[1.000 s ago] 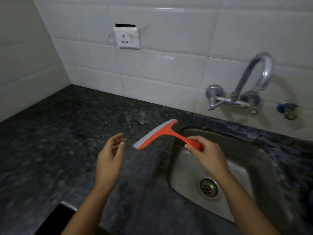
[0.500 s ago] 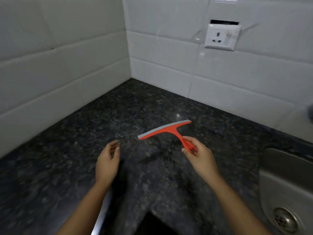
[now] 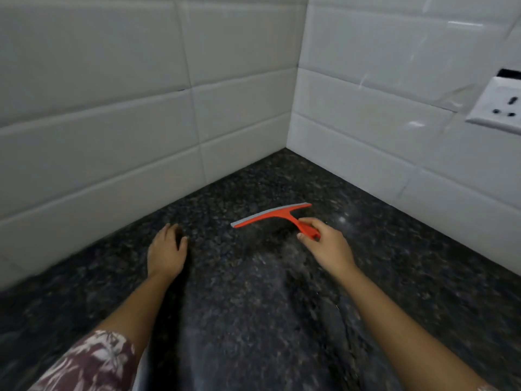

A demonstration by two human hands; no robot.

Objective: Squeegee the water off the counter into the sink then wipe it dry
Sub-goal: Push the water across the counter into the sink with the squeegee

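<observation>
Right hand: your right hand (image 3: 328, 244) is closed around the handle of the squeegee (image 3: 277, 217), thumb on the near side and fingers curled over the far side, so only the handle's two ends show past your grip.

Left hand: your left hand (image 3: 167, 253) holds nothing; it lies palm down with the fingers loosely spread and slightly bent. Whether the fingertips press on the counter (image 3: 423, 277) or sit just above it, you cannot tell from this view.

Squeegee position: it reaches out ahead of your right hand and to its left, toward the corner where the two tiled walls meet. The blade end nearest your left hand is well apart from it.

Squeegee look: orange-red plastic body in a T shape, with a thin grey rubber strip along the far edge of the crossbar. The crossbar runs slanted, its right end farther from you than its left. Whether the rubber edge touches the stone is unclear.

Counter: dark speckled stone under both your hands, with a paler, smeared sheen running between your forearms up toward the squeegee.

Sleeve: a maroon and white floral sleeve (image 3: 93, 362) covers your left upper arm.

Wall beyond your right hand: white tiles (image 3: 98, 122) and a white socket plate (image 3: 499, 108) at the picture's right edge.
</observation>
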